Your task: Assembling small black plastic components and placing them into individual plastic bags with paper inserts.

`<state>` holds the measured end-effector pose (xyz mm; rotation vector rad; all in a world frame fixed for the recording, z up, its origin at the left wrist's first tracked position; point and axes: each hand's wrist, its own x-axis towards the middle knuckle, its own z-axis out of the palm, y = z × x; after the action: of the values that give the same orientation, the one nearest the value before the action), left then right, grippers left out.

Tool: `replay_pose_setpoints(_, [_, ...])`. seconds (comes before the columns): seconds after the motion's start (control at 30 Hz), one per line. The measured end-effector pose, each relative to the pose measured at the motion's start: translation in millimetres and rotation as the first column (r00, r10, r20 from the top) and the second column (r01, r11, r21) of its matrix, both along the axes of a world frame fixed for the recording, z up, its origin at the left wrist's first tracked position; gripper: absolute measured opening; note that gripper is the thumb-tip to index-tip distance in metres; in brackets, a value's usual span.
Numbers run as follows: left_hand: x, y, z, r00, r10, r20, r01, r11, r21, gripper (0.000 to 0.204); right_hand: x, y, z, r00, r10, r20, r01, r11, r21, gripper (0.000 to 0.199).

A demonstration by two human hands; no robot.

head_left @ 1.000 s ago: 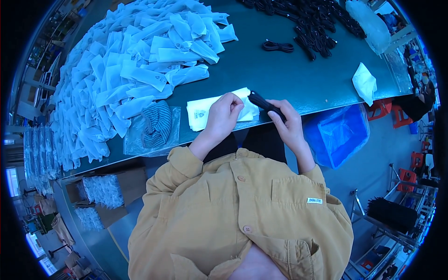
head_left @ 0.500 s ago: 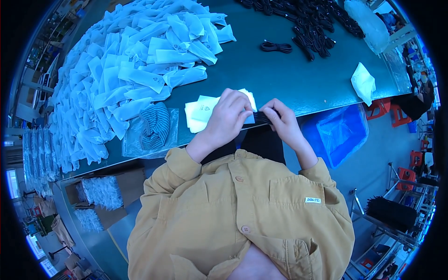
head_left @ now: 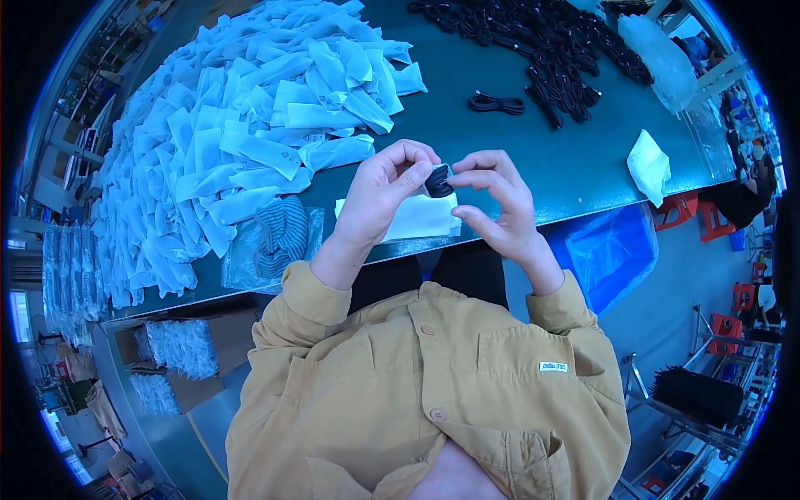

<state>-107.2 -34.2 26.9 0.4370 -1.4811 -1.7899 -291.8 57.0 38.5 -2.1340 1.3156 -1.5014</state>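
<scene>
My left hand (head_left: 379, 187) is closed, thumb and forefinger pinching a coiled black cable (head_left: 439, 183) just above the table's near edge. A thin pale edge shows beside the cable; whether it belongs to a bag around it, I cannot tell. At the cable's other side, my right hand (head_left: 504, 200) has its forefinger and middle finger by the coil, with the thumb standing apart. Below both hands lie flat white bags (head_left: 421, 221), partly hidden by the left hand. Another bundled black cable (head_left: 497, 103) rests alone on the green table (head_left: 467, 50).
Filled white bags (head_left: 250, 125) form a large heap at the left. A striped cloth piece (head_left: 282, 233) sits on clear plastic near the edge. Black cables (head_left: 567, 67) are piled at the far right, with a crumpled white bag (head_left: 647, 167) nearer. A blue bin (head_left: 604, 254) stands below the edge.
Both hands have lifted and turned, and the cable's coil now shows between them. My right thumb has come away from the cable. More of the flat white bags underneath is uncovered.
</scene>
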Motion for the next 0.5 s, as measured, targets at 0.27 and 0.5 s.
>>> replay_pose_setpoints(0.27, [1.7, -0.9, 11.6, 0.986, -0.102, -0.130, 0.137, 0.944, 0.299, 0.019, 4.7, -13.9, -2.9, 0.994, -0.003, -0.107, -0.021, 0.975, -0.221, 0.032])
replay_pose_setpoints(0.5, [1.8, -4.6, 6.7, 0.926, -0.132, -0.354, 0.303, 0.819, 0.488, 0.021, 17.7, -7.1, 8.0, 0.999, -0.022, -0.039, 0.016, 0.989, -0.146, 0.030])
